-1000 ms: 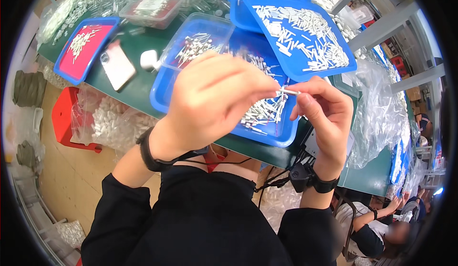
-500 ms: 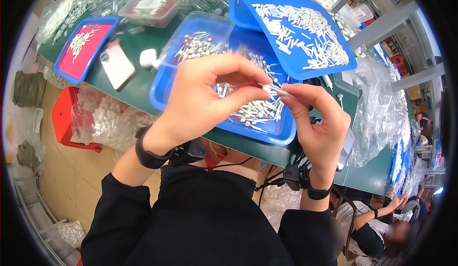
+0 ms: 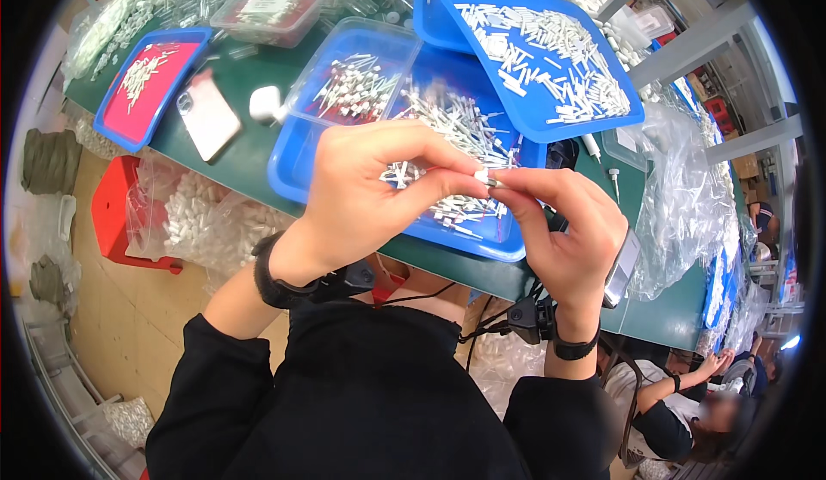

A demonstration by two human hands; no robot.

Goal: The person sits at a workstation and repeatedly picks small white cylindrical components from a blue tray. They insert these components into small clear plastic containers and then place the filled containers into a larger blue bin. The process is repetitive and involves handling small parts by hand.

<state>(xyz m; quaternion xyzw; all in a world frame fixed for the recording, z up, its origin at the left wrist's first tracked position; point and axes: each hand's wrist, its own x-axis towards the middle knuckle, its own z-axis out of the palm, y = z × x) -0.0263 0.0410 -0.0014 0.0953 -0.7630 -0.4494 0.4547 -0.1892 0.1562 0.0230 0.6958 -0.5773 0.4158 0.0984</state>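
Note:
Over a blue tray (image 3: 495, 246) my two hands meet fingertip to fingertip. My left hand (image 3: 348, 192) pinches a small white part (image 3: 483, 175) between thumb and index finger. From the other side, my right hand (image 3: 572, 222) pinches at the same part, its thumb and index finger closed around the end. Most of the part is covered by the fingers, so its full shape cannot be made out. Below the fingertips, the tray holds a heap of thin white stick-like pieces (image 3: 465, 136). A clear plastic box (image 3: 310, 93) of white-headed sticks sits in the tray's left side.
A tilted blue tray (image 3: 632, 117) of short white tubes rests at the far right. Leftward lie a white phone (image 3: 209, 119), a white case (image 3: 266, 102) and a blue-rimmed tray (image 3: 101, 123). A red stool (image 3: 112, 213) stands below; another person (image 3: 658, 394) sits at lower right.
Both hands have dropped slightly and their fingertips have come closer together. The thin white piece that showed between them is now mostly covered, with a small white end showing.

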